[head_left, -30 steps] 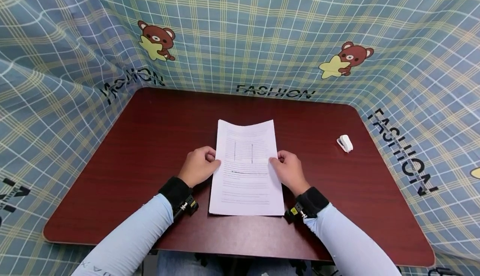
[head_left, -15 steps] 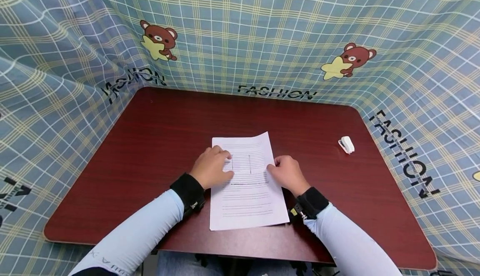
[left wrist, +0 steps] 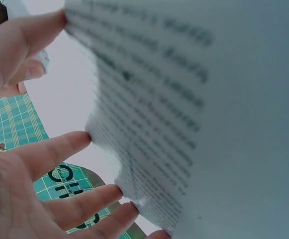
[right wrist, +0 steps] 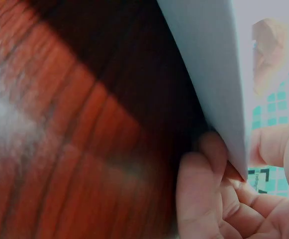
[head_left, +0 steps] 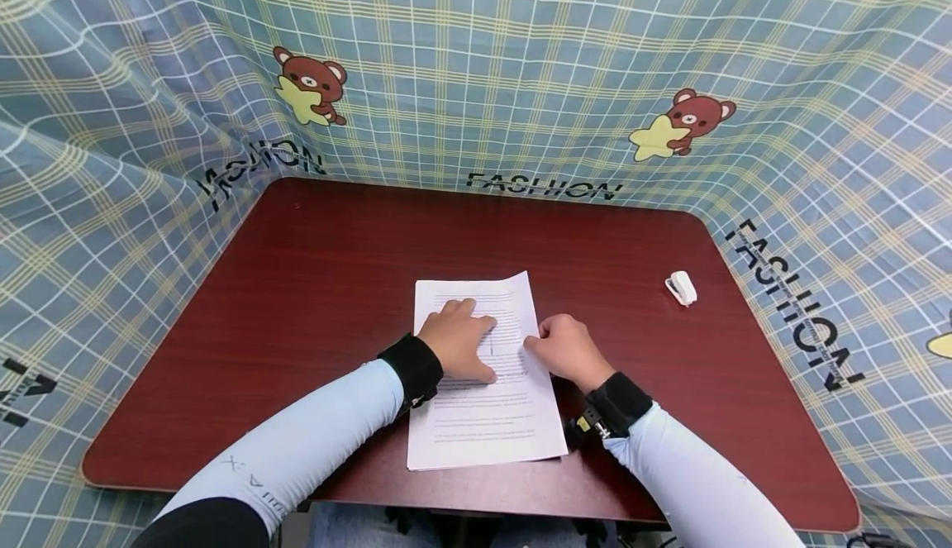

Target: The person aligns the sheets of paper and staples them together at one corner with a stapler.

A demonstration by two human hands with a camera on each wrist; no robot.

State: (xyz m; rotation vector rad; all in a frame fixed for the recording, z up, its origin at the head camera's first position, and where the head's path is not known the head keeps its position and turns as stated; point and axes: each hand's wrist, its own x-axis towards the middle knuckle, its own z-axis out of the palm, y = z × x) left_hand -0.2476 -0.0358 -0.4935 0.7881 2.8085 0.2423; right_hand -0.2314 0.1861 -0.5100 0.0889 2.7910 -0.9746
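A small stack of printed paper sheets [head_left: 491,428] lies near the front middle of the table, its far right corner lifted a little. Across its upper left part my left hand [head_left: 459,343] rests with fingers spread. In the left wrist view, the fingertips of that hand [left wrist: 59,179] touch the printed side of the paper [left wrist: 149,124]. My right hand [head_left: 568,351] pinches the right edge of the sheets between thumb and curled fingers. The right wrist view shows the paper edge [right wrist: 209,74] between the thumb and fingers of this hand [right wrist: 204,189].
A small white stapler [head_left: 681,288] lies on the right side of the dark red wooden table [head_left: 297,300]. Plaid cloth [head_left: 483,77] with bear prints hangs around the back and both sides.
My left hand has let go of the left edge and moved right onto the page, fingers spreading. The sheets have come down and nearer to me. My right hand keeps its pinch.
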